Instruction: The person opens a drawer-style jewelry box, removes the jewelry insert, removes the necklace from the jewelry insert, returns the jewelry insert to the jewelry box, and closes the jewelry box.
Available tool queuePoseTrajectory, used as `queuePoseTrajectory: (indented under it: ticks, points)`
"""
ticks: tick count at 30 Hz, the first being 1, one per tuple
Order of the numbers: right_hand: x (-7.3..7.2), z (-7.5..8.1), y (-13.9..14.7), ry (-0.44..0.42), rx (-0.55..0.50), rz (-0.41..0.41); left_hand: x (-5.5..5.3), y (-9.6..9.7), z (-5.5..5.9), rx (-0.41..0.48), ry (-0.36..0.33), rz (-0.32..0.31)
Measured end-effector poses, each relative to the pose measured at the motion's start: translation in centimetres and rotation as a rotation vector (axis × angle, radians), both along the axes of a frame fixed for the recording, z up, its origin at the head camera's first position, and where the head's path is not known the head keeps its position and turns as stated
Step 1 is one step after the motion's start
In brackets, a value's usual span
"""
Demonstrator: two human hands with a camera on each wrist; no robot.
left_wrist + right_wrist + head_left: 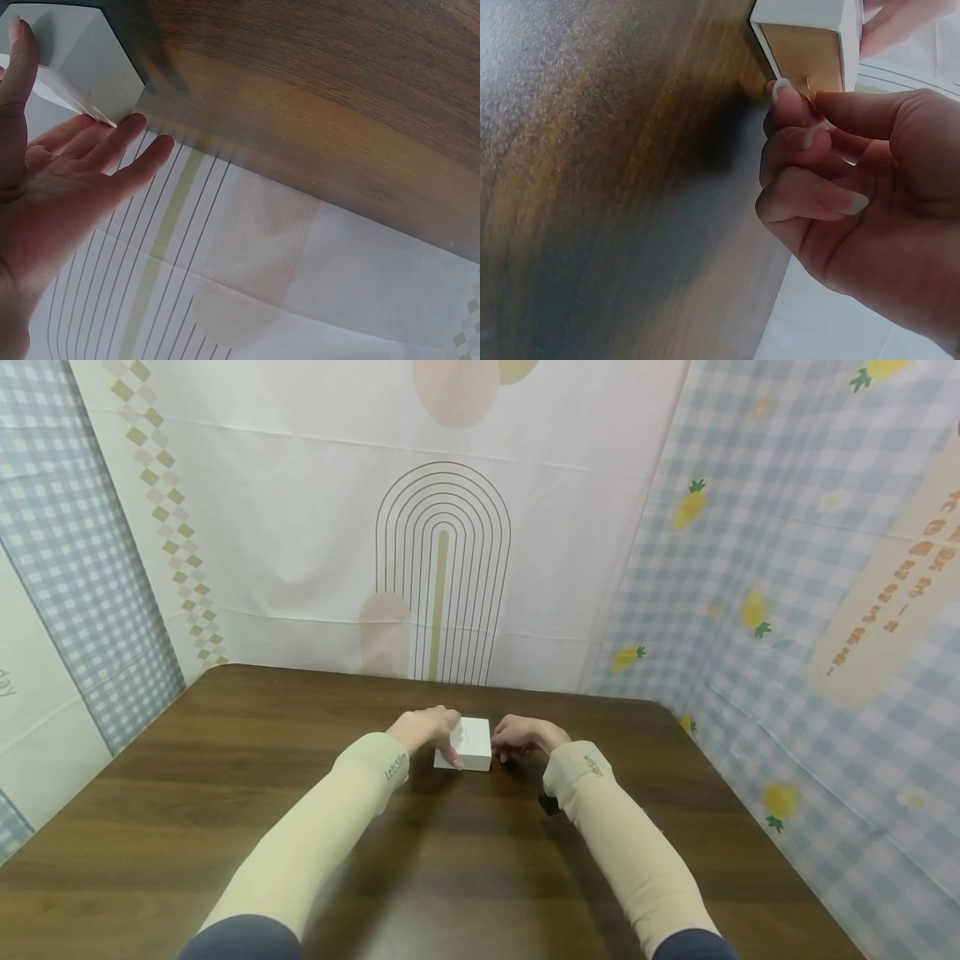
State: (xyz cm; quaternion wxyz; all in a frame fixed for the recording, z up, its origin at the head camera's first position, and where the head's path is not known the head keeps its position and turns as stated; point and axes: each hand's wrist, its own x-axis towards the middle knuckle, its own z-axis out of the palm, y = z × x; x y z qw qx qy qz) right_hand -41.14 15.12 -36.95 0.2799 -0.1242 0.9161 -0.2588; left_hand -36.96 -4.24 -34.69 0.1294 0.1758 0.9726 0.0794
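Note:
A small white box [474,745] lies on the brown table, with faint print on its top. My left hand [426,729] holds it from the left side. In the left wrist view the thumb is on one side of the box [105,67] and the fingers are on the opposite side. At the box's right end is my right hand [521,737]. Seen from the right wrist, that end has a tan inner panel [795,51] framed by white walls. A thin pull tab [809,84] sticks out of it, pinched between thumb and index finger; the other fingers are curled.
The brown wooden table [480,877] stretches around the box. Behind it hangs a pale printed cloth [300,510], with a blue checked cloth [750,652] along the right. A small black object [550,803] shows beneath the right wrist. Light sleeves [300,843] cover both forearms.

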Motion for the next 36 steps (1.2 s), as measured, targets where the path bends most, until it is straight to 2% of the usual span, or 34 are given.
queuePoseTrajectory:
  ticks: [5, 10, 17, 22, 26, 27, 30, 33, 34, 36]
  points:
    - [-0.3, -0.4, 0.0, -0.018, -0.001, 0.011, 0.0, 0.0, 0.0, 0.003, 0.002, -0.002]
    - [-0.4, -0.2, 0.2, -0.013, 0.005, 0.062, -0.1, 0.1, 0.0, 0.009, 0.003, -0.007]
    - [-0.1, 0.0, 0.4, 0.014, 0.033, 0.017, -0.2, 0.2, -0.1, 0.000, 0.008, -0.008]
    - [0.1, 0.0, 0.8, 0.016, 0.029, 0.018, -0.1, 0.2, 0.0, -0.013, -0.001, 0.000]
    - [0.0, 0.1, 1.0, 0.013, 0.024, 0.015, -0.7, 0.2, -0.1, -0.019, -0.022, 0.013]
    - [0.0, 0.1, 1.0, 0.015, 0.027, 0.019, -1.4, 0.1, -0.7, -0.016, -0.014, -0.001]
    - [0.0, 0.2, 1.2, 0.017, 0.035, 0.026, -1.7, 0.1, -0.9, -0.013, -0.020, -0.002]
    - [0.1, 0.3, 1.3, 0.017, 0.039, 0.033, -1.2, 0.0, -0.7, -0.002, -0.012, 0.003]
    - [0.1, 0.3, 1.4, 0.016, 0.039, 0.032, -0.3, 0.1, 0.0, -0.002, -0.019, 0.018]
    - [0.1, 0.2, 1.6, 0.015, 0.037, 0.030, 0.0, 0.1, 0.1, 0.002, -0.012, 0.019]
